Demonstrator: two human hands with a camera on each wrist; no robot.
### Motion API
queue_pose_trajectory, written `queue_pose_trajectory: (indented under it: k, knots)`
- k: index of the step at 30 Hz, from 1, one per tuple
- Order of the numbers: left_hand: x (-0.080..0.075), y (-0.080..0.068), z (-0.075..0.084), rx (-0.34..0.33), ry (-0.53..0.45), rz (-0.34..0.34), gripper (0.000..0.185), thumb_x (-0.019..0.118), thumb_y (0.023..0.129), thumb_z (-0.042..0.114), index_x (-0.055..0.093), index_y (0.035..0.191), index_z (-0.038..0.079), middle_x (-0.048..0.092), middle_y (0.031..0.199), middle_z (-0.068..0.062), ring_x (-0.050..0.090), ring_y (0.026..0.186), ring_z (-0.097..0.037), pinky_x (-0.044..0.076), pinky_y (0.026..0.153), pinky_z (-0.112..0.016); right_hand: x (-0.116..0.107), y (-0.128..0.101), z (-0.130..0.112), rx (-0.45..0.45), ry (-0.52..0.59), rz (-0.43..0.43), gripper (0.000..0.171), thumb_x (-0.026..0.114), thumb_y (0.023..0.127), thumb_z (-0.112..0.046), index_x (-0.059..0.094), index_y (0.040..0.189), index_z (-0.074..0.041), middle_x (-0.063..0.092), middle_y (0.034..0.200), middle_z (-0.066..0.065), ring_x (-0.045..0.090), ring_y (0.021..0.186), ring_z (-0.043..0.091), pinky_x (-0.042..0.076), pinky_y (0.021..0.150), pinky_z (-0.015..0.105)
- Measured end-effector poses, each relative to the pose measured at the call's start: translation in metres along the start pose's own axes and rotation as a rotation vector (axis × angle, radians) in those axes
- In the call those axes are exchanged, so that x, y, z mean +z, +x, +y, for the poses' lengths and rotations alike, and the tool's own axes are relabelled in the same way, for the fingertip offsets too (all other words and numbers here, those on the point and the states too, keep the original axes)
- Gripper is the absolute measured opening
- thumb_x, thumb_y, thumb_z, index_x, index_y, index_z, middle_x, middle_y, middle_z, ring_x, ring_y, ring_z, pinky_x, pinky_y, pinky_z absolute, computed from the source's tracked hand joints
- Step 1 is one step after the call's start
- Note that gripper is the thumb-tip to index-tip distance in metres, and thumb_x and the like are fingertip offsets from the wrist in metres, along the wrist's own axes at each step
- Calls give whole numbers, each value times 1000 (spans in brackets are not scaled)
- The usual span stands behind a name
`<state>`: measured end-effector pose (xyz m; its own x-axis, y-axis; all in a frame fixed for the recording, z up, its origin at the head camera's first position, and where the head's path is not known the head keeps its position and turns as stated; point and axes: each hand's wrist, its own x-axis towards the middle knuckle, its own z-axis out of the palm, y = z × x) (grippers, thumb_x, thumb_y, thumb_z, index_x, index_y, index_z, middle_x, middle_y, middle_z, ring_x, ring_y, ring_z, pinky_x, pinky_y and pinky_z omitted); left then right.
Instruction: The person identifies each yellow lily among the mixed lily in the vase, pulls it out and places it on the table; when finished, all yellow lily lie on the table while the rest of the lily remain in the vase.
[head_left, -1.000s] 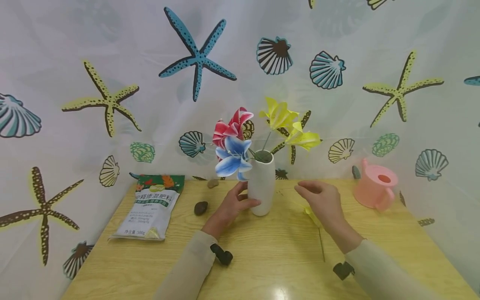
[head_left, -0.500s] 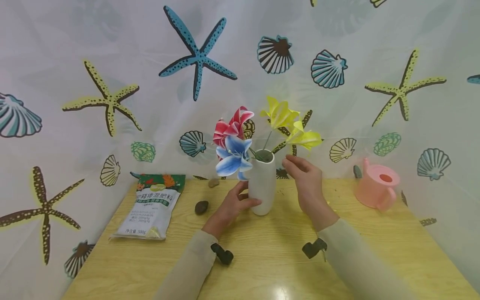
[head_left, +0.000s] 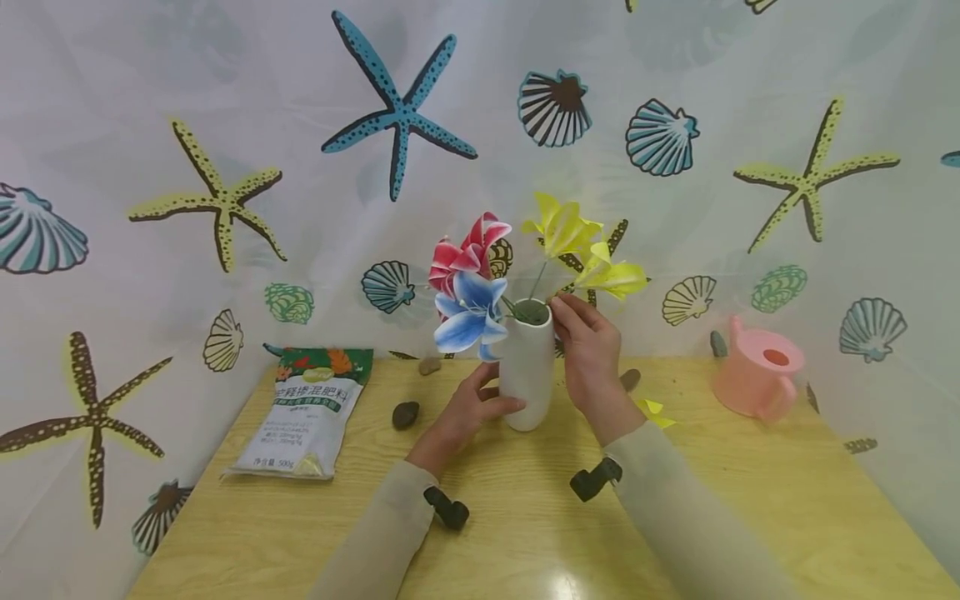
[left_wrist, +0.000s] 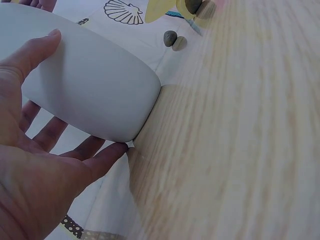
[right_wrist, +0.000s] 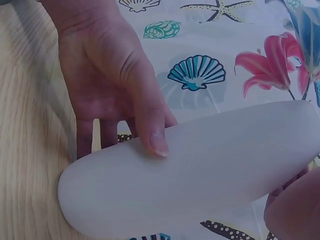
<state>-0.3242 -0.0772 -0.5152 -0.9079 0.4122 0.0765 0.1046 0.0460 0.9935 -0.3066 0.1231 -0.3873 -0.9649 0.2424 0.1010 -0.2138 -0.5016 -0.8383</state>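
Two hands at white vase [head_left: 527,377]: left hand [head_left: 463,408] gripping body, right hand [head_left: 590,354] pinching yellow-flower stem [head_left: 558,292]; seating it likely next.

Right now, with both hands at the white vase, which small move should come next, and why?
Probably nudge the lower yellow flower upright: it leans far right, the right hand is at the vase rim beside its stem, and the left hand steadies the base.

My vase [head_left: 527,371] is plain white; its flowers are red-and-white striped [head_left: 467,250], blue-and-white [head_left: 467,317] and yellow [head_left: 581,246]. The counter [head_left: 525,517] is pale wood grain, the watering can [head_left: 753,375] pink, the curtain [head_left: 187,125] white with blue and yellow starfish and shells.
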Motion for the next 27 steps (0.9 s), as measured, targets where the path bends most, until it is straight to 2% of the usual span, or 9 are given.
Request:
queue_pose_trajectory:
  k: [4,10,14,22,27]
  knots:
    - [1,0,1,4,17,3,74,85,99,25,52,166,27,55,168,-9,61,149,-45,52,124,-59,3,1,1,-18,-7,9,10,75,107,-8,80,105,-16,83,101,-8,79,102,8,62,102,24]
    - [0,-2,2,-24,32,10,75,87,98,29,52,165,32,54,169,-4,60,151,-41,48,127,-62,8,1,0,-64,-11,26,10,76,106,-6,80,101,-13,82,98,-6,80,98,9,64,98,24]
    - [0,-2,1,-24,32,11,77,87,98,29,50,166,32,53,170,-6,59,152,-42,48,127,-63,9,1,-1,-88,-14,34,10,77,105,-5,82,100,-12,82,93,-7,81,93,9,64,97,25]
    - [0,-2,1,-24,30,12,77,86,99,30,50,166,33,53,170,-6,58,152,-43,47,128,-63,9,0,-6,-79,-51,37,4,78,105,-8,80,108,-11,83,91,-8,81,95,9,61,112,35]
    - [0,-2,2,-32,32,5,78,87,99,32,48,167,35,52,172,-4,57,154,-42,45,129,-64,11,0,-9,-106,-74,44,7,80,104,-10,80,111,-8,83,92,-8,81,95,9,63,109,32]
